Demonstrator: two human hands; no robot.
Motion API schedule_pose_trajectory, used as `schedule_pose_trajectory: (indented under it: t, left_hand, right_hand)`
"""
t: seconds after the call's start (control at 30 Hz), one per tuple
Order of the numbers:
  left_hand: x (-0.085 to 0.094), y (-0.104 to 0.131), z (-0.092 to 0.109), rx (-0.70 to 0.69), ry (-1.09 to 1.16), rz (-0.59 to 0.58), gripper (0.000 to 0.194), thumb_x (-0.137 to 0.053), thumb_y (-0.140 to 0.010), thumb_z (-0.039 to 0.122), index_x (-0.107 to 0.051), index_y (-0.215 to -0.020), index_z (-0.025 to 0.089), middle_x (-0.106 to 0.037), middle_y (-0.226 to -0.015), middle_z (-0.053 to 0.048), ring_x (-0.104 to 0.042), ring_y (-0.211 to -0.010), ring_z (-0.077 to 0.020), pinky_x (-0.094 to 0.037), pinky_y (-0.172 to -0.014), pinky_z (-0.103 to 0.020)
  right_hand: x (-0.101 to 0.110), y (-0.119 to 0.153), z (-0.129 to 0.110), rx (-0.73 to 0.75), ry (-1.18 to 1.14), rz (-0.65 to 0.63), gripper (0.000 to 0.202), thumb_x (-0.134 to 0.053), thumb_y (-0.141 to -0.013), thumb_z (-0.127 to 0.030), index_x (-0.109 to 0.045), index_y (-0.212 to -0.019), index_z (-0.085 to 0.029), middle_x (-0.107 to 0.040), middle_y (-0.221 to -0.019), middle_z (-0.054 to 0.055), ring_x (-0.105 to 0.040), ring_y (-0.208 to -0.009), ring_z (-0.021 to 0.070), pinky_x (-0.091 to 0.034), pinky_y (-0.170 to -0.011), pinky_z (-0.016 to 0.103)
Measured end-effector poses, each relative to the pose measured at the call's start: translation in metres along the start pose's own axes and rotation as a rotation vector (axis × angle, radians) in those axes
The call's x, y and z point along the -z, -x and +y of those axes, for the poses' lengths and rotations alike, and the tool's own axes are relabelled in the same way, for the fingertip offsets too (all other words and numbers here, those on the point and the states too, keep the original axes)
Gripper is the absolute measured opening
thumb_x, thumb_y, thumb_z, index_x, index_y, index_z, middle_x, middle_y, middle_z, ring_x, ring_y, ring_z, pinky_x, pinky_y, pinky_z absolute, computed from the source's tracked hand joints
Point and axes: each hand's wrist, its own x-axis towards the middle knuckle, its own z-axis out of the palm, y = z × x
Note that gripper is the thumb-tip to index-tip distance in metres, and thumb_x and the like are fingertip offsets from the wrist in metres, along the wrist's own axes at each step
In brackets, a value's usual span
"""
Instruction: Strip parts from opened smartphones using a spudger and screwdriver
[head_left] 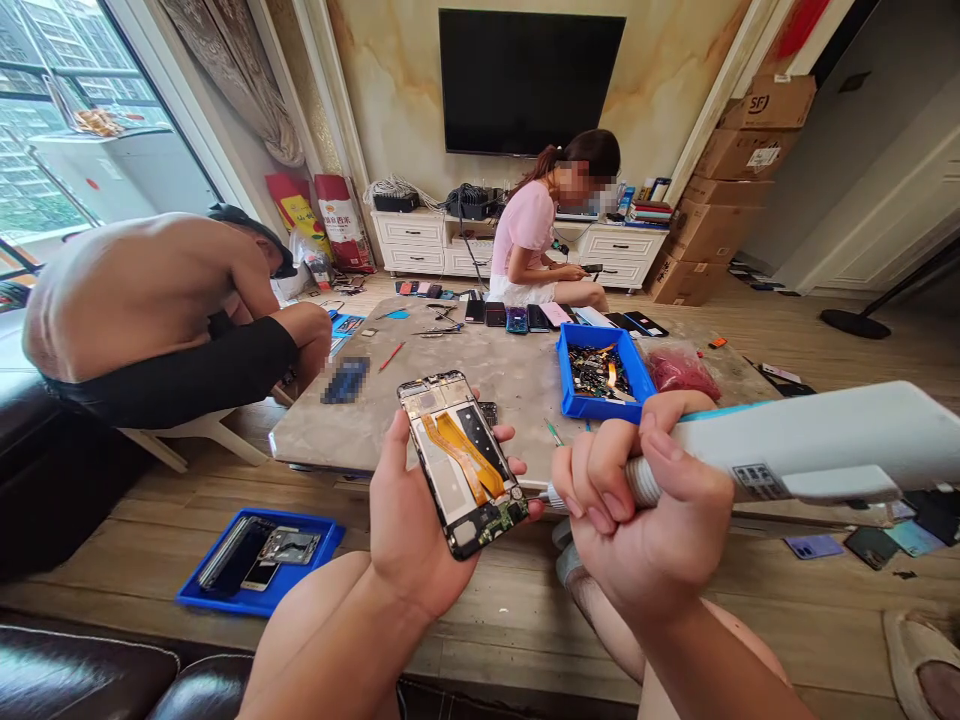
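My left hand (416, 530) is wrapped round an opened smartphone (465, 465), its inside facing up. Across the phone's middle lie orange flex cables (461, 455), and a small green circuit board (504, 515) shows at its lower end. A large white electric screwdriver (810, 440) is gripped in my right hand (645, 490), tilted toward the phone. Its thin metal tip meets or nearly meets the phone's lower right edge; I cannot tell whether they touch. Part of the screwdriver's front is hidden by my fingers.
On the low table (360, 420) stands a blue bin (600, 408) of small parts, beside a red plastic bag (682, 372) and a row of phones (517, 318). A blue tray (259, 600) lies on the floor at left. Two people sit nearby, one left, one beyond the table.
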Motion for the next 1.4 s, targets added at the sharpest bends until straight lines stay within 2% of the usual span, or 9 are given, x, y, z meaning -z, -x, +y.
schedule_pose_trajectory:
  t: [0.3, 0.47, 0.63, 0.77, 1.0, 1.13, 1.4]
  left_hand:
    - [0.0, 0.0, 0.0, 0.002, -0.001, 0.01, 0.057, -0.031, -0.103, 0.056, -0.059, -0.138, 0.021, -0.073, -0.098, -0.015, -0.072, -0.069, -0.0267, -0.062, -0.065, -0.054]
    - [0.0, 0.0, -0.001, -0.006, -0.008, 0.012, 0.057, -0.031, -0.102, 0.056, -0.059, -0.138, 0.021, -0.073, -0.097, -0.014, -0.072, -0.069, -0.028, -0.062, -0.063, -0.055]
    - [0.0, -0.002, -0.008, -0.071, -0.015, 0.019, 0.059, -0.031, -0.102, 0.061, -0.063, -0.133, 0.021, -0.073, -0.098, -0.013, -0.07, -0.068, -0.0235, -0.063, -0.066, -0.047]
    - [0.0, -0.002, -0.013, -0.1, -0.009, -0.009, 0.057, -0.031, -0.101, 0.065, -0.063, -0.128, 0.026, -0.072, -0.098, -0.011, -0.07, -0.07, -0.0222, -0.063, -0.065, -0.043]
    - [0.0, -0.001, -0.013, -0.106, -0.001, -0.025, 0.057, -0.03, -0.102, 0.063, -0.062, -0.131, 0.025, -0.071, -0.098, -0.011, -0.069, -0.07, -0.0221, -0.062, -0.061, -0.041]
    - [-0.001, -0.002, -0.014, -0.104, 0.005, 0.005, 0.057, -0.033, -0.101, 0.065, -0.063, -0.128, 0.025, -0.072, -0.098, -0.01, -0.069, -0.069, -0.0218, -0.062, -0.063, -0.041]
    - [0.002, -0.002, -0.018, -0.198, -0.01, 0.059, 0.055, -0.028, -0.105, 0.06, -0.064, -0.123, 0.023, -0.071, -0.089, -0.007, -0.07, -0.066, -0.0212, -0.059, -0.062, -0.033]
  right_hand:
    - [0.001, -0.001, 0.0, -0.009, -0.006, 0.019, 0.013, -0.051, -0.088, -0.018, -0.041, -0.08, -0.022, -0.034, -0.045, -0.011, -0.024, -0.033, 0.0067, -0.036, -0.04, 0.016]
    - [0.002, 0.001, 0.0, -0.01, -0.003, 0.015, 0.014, -0.052, -0.088, -0.019, -0.041, -0.081, -0.022, -0.034, -0.045, -0.012, -0.025, -0.034, 0.0069, -0.037, -0.04, 0.016]
    - [0.001, 0.001, 0.005, -0.026, 0.02, 0.02, 0.019, -0.056, -0.088, -0.02, -0.039, -0.081, -0.022, -0.036, -0.046, -0.012, -0.028, -0.034, 0.0064, -0.035, -0.04, 0.015]
    - [0.0, -0.001, 0.006, -0.035, 0.055, 0.039, 0.026, -0.06, -0.088, -0.022, -0.036, -0.078, -0.022, -0.036, -0.046, -0.012, -0.029, -0.034, 0.0064, -0.035, -0.039, 0.016]
    - [0.001, 0.001, 0.004, -0.038, 0.053, 0.02, 0.026, -0.059, -0.09, -0.02, -0.036, -0.078, -0.021, -0.036, -0.047, -0.012, -0.029, -0.035, 0.0062, -0.036, -0.04, 0.016]
    - [-0.001, 0.0, 0.005, -0.031, 0.068, 0.022, 0.028, -0.059, -0.089, -0.021, -0.034, -0.076, -0.021, -0.036, -0.047, -0.012, -0.029, -0.035, 0.0058, -0.036, -0.04, 0.016]
    - [-0.005, 0.003, 0.014, 0.055, 0.087, 0.01, 0.014, -0.057, -0.092, -0.018, -0.045, -0.091, -0.024, -0.036, -0.049, -0.012, -0.029, -0.035, 0.0063, -0.034, -0.04, 0.016]
